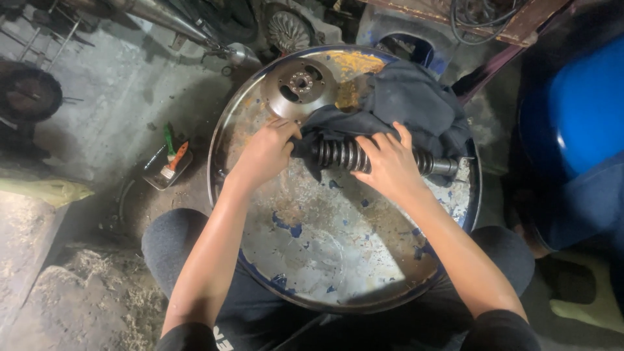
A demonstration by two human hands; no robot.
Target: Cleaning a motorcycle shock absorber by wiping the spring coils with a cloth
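A dark coil-spring shock absorber [344, 156] lies across a large round metal tray [325, 253] with worn blue paint and rust. My left hand [266, 153] grips its left end. My right hand [390, 166] rests over the coils near the middle, fingers curled on them. A dark blue cloth [403, 104] is bunched over the far side of the shock absorber. A round silver metal disc part [299, 88] with holes sits at the tray's far left, just above my left hand.
A small tray with a green and an orange-handled brush [170, 162] lies on the concrete floor to the left. A blue drum [578, 110] stands at the right. Metal parts and a pipe [169, 19] crowd the far edge. My knees are under the tray.
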